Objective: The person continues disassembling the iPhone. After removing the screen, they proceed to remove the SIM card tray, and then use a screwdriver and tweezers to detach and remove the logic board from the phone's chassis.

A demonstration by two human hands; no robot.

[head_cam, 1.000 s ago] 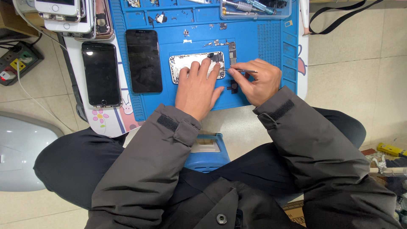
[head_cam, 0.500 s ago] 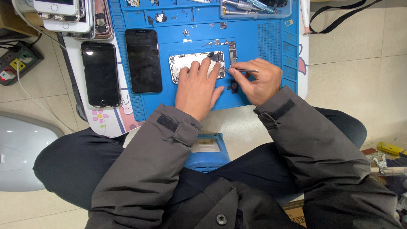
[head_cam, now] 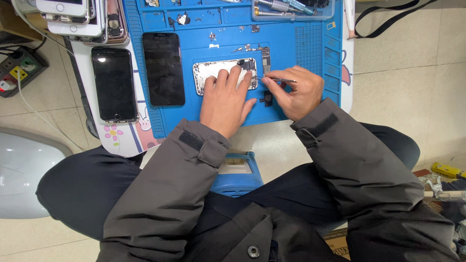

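Note:
My left hand (head_cam: 227,99) lies flat on an opened silver phone housing (head_cam: 208,70) on the blue work mat (head_cam: 301,46), fingers spread over its lower half. My right hand (head_cam: 296,92) pinches thin metal tweezers (head_cam: 281,79), tips pointing left at the housing's right edge. A small black part (head_cam: 266,99) rests on the mat just under the right thumb. A narrow circuit board (head_cam: 265,53) lies above the right hand.
Two black phone screens (head_cam: 163,68) (head_cam: 114,83) lie left of the housing. A stack of phones (head_cam: 77,17) sits at top left, a tool tray (head_cam: 291,8) at top right, a power strip (head_cam: 13,73) on the floor, a blue stool (head_cam: 238,177) below.
Both hands stay on the housing; the right hand with the tweezers has shifted only slightly.

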